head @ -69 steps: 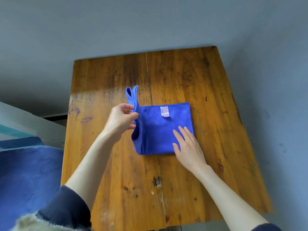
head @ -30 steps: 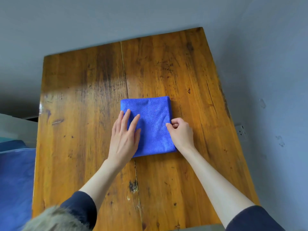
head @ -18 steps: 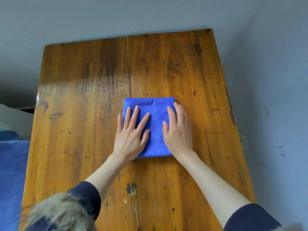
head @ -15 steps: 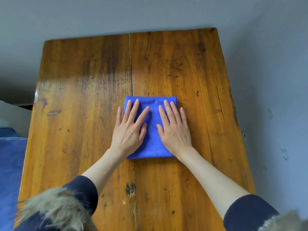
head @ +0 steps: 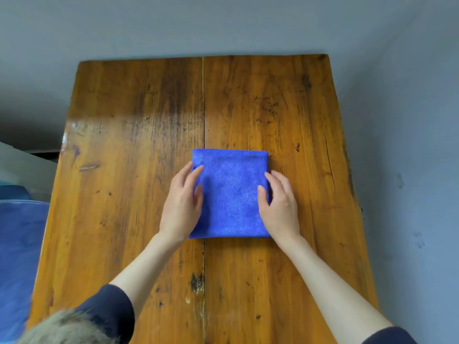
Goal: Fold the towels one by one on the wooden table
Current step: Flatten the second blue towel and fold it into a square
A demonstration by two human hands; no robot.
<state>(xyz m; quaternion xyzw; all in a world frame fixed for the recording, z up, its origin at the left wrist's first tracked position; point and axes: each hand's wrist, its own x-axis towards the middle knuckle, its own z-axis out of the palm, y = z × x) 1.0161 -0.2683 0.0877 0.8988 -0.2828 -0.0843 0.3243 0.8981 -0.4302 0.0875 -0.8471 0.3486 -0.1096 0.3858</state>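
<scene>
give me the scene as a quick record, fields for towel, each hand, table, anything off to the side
towel: blue microfibre towel, folded into a compact rectangle, lying flat near the table's middle
left hand: left hand at the towel's left edge, fingers loosely curved and touching it
right hand: right hand at the towel's right edge, fingers loosely curved and touching it
table: worn wooden table with a seam running down its middle
off to the side: blue fabric beyond the table's left edge
fold state: looks finished, no loose flap showing
</scene>
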